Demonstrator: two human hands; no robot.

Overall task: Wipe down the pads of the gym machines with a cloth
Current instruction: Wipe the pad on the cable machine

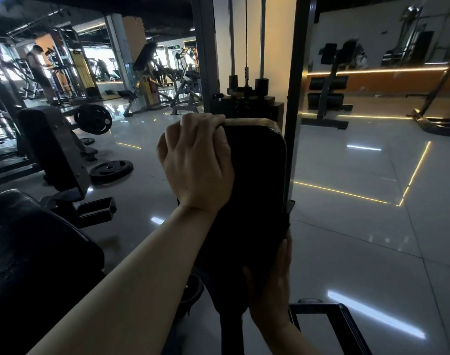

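A black upright pad (254, 175) of a cable machine stands in front of me. My left hand (197, 162) grips its top left corner, with the fingers curled over the top edge. My right hand (270, 283) clasps the pad's lower right edge, thumb on the front face and fingers pointing up along the side. A dark cloth (288, 216) shows just above those fingertips, against the pad's edge; most of it is hidden in the dim light.
The weight stack (247, 103) and steel uprights (294, 98) stand right behind the pad. Another black pad (26, 252) is at lower left, a padded bench (49, 147) and loose weight plates (111, 169) beyond it. A person (39, 70) stands far left. A black frame bar (329, 311) lies at lower right on glossy tiles.
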